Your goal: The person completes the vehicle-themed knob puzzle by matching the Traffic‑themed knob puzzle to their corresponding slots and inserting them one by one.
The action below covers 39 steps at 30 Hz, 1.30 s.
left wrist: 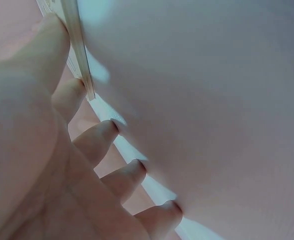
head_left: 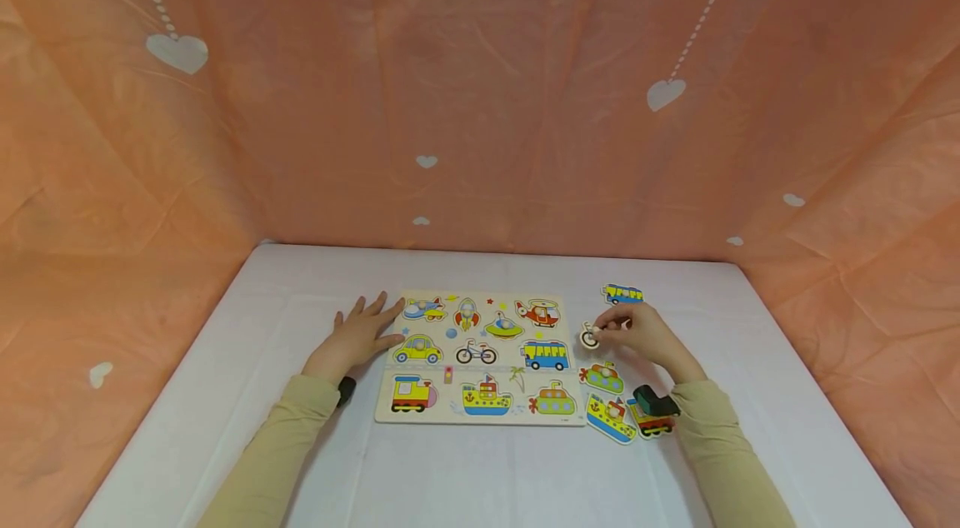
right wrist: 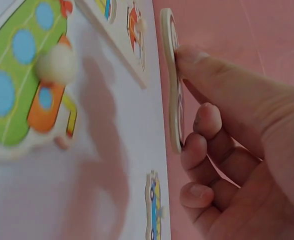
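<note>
My right hand [head_left: 641, 332] pinches a wooden bicycle puzzle piece [head_left: 588, 336] between thumb and fingers. The right wrist view shows this piece [right wrist: 171, 80] edge-on, raised off the table beside the board's right side. My left hand [head_left: 356, 338] lies at the left edge of the wooden puzzle board [head_left: 442, 418], fingers spread. In the left wrist view, its thumb and index finger touch the board's edge [left wrist: 77, 45], and the other fingertips rest on the table. A printed bicycle [head_left: 476, 353] shows mid-board. Knobbed pieces such as the car [head_left: 417, 350] and helicopter [head_left: 538, 313] sit in the board.
Right of the board lie a bus piece [head_left: 622, 294], a submarine piece [head_left: 602, 378], a ship piece [head_left: 611, 418] and a train piece [head_left: 651, 423], partly covered by the wrist camera. An orange curtain [head_left: 480, 95] hangs behind the white table [head_left: 450, 478].
</note>
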### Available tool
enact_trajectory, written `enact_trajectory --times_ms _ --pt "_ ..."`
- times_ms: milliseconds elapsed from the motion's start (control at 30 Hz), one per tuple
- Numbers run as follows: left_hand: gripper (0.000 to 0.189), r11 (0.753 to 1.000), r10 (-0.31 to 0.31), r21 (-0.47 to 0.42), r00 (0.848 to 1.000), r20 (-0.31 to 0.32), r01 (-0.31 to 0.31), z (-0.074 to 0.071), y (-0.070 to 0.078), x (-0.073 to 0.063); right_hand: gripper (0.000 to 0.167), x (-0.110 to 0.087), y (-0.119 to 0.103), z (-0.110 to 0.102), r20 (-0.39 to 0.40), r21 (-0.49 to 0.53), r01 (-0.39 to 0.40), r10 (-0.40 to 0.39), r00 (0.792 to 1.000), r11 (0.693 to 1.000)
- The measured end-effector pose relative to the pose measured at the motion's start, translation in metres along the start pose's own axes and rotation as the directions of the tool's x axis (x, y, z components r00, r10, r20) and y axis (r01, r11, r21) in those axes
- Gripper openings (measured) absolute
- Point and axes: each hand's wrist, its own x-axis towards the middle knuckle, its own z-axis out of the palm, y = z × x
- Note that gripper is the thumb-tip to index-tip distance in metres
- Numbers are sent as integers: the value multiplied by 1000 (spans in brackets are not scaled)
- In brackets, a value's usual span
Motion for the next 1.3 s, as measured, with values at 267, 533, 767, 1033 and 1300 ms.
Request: enact_trajectory --times_ms 267,533,767,1033,1300 --pt "70 1000 -2 -5 1000 1 2 1 0 1 12 9 -15 11 9 26 22 -22 1000 999" --pt "70 1000 -7 3 1000 16 7 1 -1 1 12 13 -23 23 23 40 37 -38 999 998" --pt "71 1000 -8 0 1000 15 8 1 0 2 12 16 -32 33 30 65 86 -89 996 994" --pt "71 1000 -5 6 1000 10 5 0 1 2 12 21 -40 46 58 92 83 -88 994 992" --pt "70 1000 -3 1 1000 8 3 1 0 3 13 30 -50 59 80 109 104 -113 990 989"
